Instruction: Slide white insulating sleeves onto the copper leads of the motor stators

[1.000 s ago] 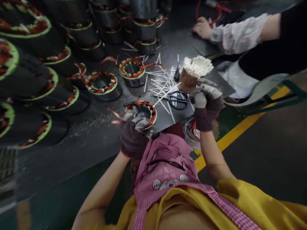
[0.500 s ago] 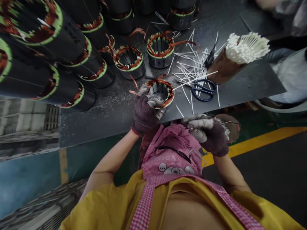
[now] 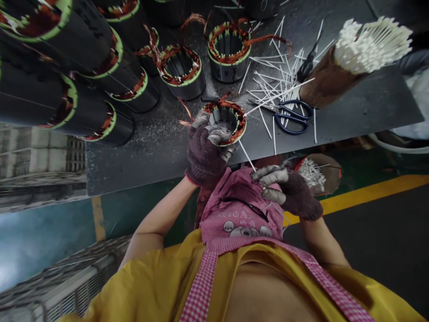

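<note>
A motor stator (image 3: 240, 129) with copper windings and a pale green insulating rim stands near the table's front edge. My left hand (image 3: 208, 154), in a dark knit glove with grey worn fingertips, is closed around its left side, with fingers over the rim and into the bore. A thin white strip (image 3: 247, 155) runs from the stator's lower right down to my right hand (image 3: 281, 185). That hand, gloved alike, is pinched at the strip's end in front of my apron; the exact grip is partly hidden.
Right of the stator lie scissors (image 3: 292, 117) and scattered white strips (image 3: 279, 85). A brown holder (image 3: 320, 87) packed with white strips leans there. Two more stators (image 3: 182, 74) (image 3: 229, 56) stand behind, with stacked ones (image 3: 90, 58) at left. Below the table edge sits a container of scraps (image 3: 313, 173).
A white strip now stretches between the stator and my right hand, whose fingers have spread slightly from the thumb. My left hand keeps its hold. The view has shifted a little.
</note>
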Demonstrator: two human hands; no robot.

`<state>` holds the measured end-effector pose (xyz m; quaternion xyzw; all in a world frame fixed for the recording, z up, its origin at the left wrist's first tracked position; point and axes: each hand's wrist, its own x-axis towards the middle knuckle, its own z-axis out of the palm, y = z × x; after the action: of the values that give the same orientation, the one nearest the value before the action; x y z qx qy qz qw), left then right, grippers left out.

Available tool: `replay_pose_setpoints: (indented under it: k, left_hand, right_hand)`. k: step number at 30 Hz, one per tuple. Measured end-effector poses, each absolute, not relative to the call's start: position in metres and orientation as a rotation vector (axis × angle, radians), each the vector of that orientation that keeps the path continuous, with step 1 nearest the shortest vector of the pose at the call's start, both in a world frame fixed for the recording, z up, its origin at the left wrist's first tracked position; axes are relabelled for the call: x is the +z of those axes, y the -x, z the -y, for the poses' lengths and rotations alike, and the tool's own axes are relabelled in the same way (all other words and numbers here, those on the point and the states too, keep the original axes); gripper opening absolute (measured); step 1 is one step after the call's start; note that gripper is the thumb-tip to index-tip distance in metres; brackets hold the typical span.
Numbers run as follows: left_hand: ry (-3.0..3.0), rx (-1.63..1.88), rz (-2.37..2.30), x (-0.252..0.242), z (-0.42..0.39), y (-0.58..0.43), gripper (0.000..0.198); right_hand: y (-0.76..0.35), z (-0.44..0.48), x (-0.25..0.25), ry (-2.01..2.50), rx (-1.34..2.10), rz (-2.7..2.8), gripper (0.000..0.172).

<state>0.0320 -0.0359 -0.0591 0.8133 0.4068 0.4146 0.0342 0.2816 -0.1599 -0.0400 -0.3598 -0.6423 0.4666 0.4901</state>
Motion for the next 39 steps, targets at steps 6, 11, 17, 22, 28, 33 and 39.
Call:
replay_pose_setpoints:
  k: [6,11,17,22,28,33,39]
  left_hand:
    - [-2.486,1.258,-1.216,-0.055,0.036,-0.029,0.024]
    - [-2.542,1.253,-1.286,-0.052,0.041,-0.031,0.031]
    - [-2.385,1.393,-1.415,-0.054,0.043,-0.042,0.039]
    - [-2.279,1.374,-1.226,-0.047,0.04,-0.045,0.005]
    - [-2.254,1.412,-1.211,-0.043,0.04,-0.049,0.014]
    - [-2.336,1.4,-1.127,-0.042,0.037,-0.042,0.012]
    - [-2.452,1.386,-1.111,-0.04,0.036,-0.038,0.017]
  right_hand:
    - [-0.26,0.132,-0.039,0.843,1.095,1.484,0.008]
    - [-0.237,0.093,-0.031,1.042,0.905,1.455,0.015]
    - [-0.243,0.089,-0.025,1.068,0.87,1.559,0.016]
    - [-0.241,0.084,-0.027,1.089,0.839,1.524,0.014]
    - [-0.239,0.08,-0.024,1.077,0.812,1.557,0.019]
    - [-0.237,0.071,-0.025,1.371,0.738,1.599,0.026]
    - [-0.238,0.07,-0.021,1.374,0.598,1.75,0.022]
